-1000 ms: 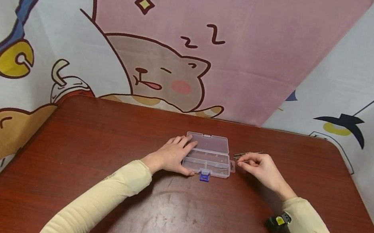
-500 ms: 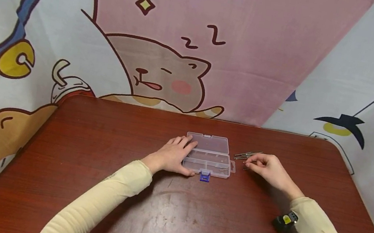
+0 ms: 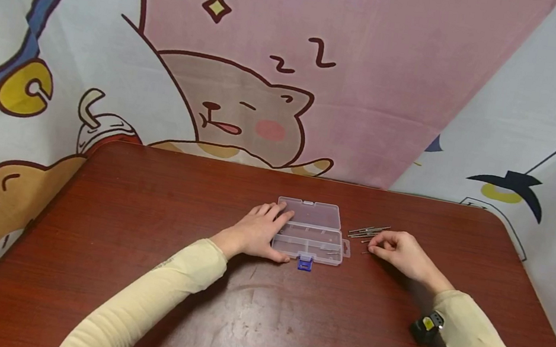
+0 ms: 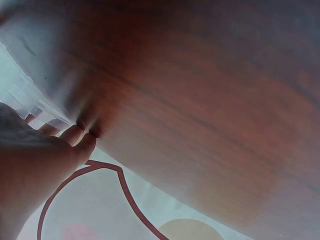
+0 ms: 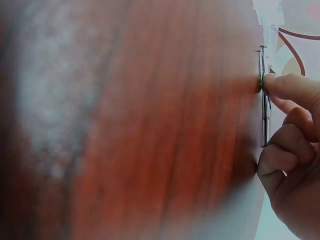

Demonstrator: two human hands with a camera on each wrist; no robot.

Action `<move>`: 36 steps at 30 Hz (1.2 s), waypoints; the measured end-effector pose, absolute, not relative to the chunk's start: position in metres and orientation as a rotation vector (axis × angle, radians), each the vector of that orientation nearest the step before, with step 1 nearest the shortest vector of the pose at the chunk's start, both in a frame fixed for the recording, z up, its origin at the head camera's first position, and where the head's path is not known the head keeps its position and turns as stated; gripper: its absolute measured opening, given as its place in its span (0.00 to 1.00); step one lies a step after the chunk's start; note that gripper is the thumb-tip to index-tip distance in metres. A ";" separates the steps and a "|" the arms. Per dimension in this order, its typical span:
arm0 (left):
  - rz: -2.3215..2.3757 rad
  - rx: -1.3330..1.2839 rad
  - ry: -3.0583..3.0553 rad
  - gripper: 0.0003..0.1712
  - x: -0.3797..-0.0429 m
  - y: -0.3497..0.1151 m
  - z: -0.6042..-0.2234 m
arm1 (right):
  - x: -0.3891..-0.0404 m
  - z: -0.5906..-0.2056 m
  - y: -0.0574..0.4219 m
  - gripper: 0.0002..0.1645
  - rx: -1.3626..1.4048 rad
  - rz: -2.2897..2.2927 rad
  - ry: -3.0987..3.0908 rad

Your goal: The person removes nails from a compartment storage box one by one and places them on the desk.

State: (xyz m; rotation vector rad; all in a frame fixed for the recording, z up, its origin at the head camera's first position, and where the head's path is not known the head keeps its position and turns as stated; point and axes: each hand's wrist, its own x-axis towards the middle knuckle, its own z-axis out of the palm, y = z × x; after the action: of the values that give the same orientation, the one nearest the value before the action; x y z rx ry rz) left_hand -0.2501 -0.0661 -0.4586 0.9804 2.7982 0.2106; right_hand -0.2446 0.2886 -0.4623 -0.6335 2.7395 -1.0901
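A clear plastic compartment box lies with its lid folded back and a blue latch at the front. My left hand rests spread over the box's left end, fingers fairly straight, thumb along the front edge. A couple of thin nails lie in the front right compartment. Right of the box, several metal nails lie in a loose bunch on the table. Just in front of the bunch, my right hand pinches a nail between thumb and index finger, low over the tabletop.
The reddish-brown wooden table runs back to a cartoon-printed cloth on the far side and both flanks. A clear hanging tab sticks out from the box's right end. A black wrist camera hangs below the right sleeve.
My right hand has moved away from the box's right end, a little to the right, uncovering more of the nail bunch. My left hand and the box have stayed put.
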 end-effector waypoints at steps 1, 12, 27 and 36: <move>0.212 0.984 2.800 0.59 -0.250 -0.066 -0.459 | -0.245 -0.462 0.288 0.03 -0.635 -1.084 2.739; 0.217 1.002 2.818 0.58 -0.249 -0.066 -0.457 | -0.240 -0.463 0.288 0.05 -0.674 -1.101 2.725; 0.214 1.001 2.816 0.59 -0.249 -0.066 -0.459 | -0.236 -0.459 0.297 0.03 -0.668 -1.165 2.787; 0.229 1.008 2.820 0.58 -0.249 -0.066 -0.460 | -0.233 -0.461 0.289 0.03 -0.679 -1.207 2.775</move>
State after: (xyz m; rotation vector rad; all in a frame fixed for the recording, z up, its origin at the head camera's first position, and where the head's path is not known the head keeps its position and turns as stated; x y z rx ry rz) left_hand -0.2495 -0.0656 -0.4597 1.0077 2.8201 0.2286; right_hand -0.2329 0.2894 -0.4608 -0.6794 2.7747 -1.2066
